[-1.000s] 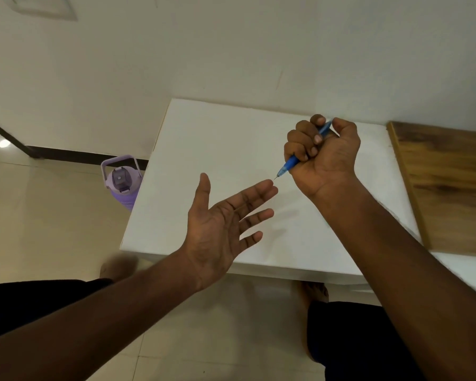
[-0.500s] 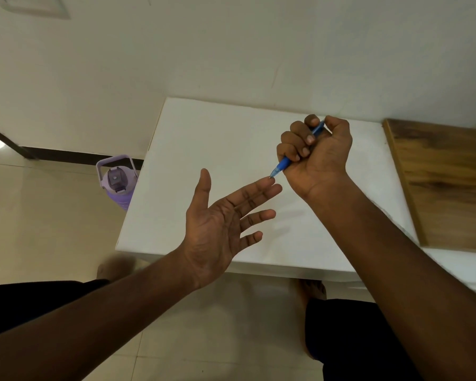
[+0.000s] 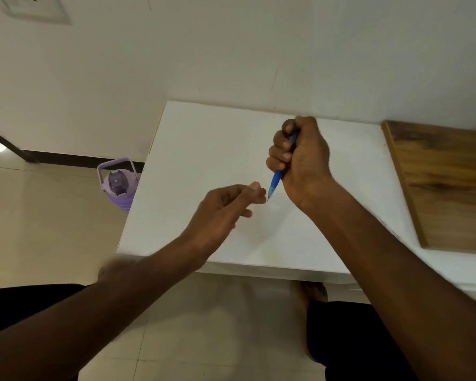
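A blue pen (image 3: 276, 182) is gripped in the fist of my right hand (image 3: 300, 160) above the white table (image 3: 204, 149), its tip pointing down and to the left. My left hand (image 3: 226, 207) hovers over the table with its back up and fingers curled in, thumb lying along the forefinger. Its fingertips sit right beside the pen tip; I cannot tell whether they touch it. Nothing shows inside the left hand.
A wooden board (image 3: 445, 182) lies on the table's right side. On the tiled floor at the table's left stands a purple water bottle (image 3: 118, 185). The wall runs right behind the table. My knees and feet are below the front edge.
My left hand has turned from palm-up with spread fingers to back-up with fingers curled. The right hand has swung the pen more upright, tip lower, still by the left fingertips.
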Action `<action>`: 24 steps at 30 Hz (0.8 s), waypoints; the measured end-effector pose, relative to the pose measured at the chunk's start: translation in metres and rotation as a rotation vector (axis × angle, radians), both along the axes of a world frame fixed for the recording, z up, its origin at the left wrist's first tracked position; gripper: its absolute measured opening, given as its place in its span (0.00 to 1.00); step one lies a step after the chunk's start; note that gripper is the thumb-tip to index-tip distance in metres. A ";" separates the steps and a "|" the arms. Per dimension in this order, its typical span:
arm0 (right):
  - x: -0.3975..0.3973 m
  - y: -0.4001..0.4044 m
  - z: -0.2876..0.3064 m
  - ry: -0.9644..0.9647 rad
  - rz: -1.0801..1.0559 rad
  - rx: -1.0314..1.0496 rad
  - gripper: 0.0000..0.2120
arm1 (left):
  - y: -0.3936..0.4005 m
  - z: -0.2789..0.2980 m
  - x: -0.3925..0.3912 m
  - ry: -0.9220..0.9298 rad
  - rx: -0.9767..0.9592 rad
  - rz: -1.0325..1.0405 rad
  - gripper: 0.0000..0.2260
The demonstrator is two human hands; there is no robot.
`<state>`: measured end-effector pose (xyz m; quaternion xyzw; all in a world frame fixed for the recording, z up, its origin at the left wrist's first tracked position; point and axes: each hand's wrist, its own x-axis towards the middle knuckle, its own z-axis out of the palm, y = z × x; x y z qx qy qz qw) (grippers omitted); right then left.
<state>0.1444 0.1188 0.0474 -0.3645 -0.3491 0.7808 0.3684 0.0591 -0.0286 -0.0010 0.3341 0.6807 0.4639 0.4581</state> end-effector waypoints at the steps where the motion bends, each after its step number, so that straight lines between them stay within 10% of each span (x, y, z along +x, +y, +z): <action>1: -0.003 -0.003 -0.002 -0.079 0.023 0.066 0.16 | 0.002 0.001 -0.004 0.091 0.021 0.013 0.18; 9: -0.015 -0.012 -0.021 -0.387 0.143 0.166 0.16 | 0.011 -0.001 -0.011 0.271 0.009 -0.004 0.11; 14: -0.003 -0.007 -0.028 -1.128 0.390 0.697 0.28 | 0.018 -0.013 -0.019 0.343 -0.065 0.085 0.14; 19: 0.008 -0.005 -0.036 -1.156 0.454 0.706 0.14 | 0.024 -0.033 -0.021 0.423 -0.145 0.084 0.17; 24: 0.005 0.009 -0.054 -1.308 0.480 0.693 0.21 | 0.017 -0.042 -0.027 0.750 -0.100 -0.050 0.18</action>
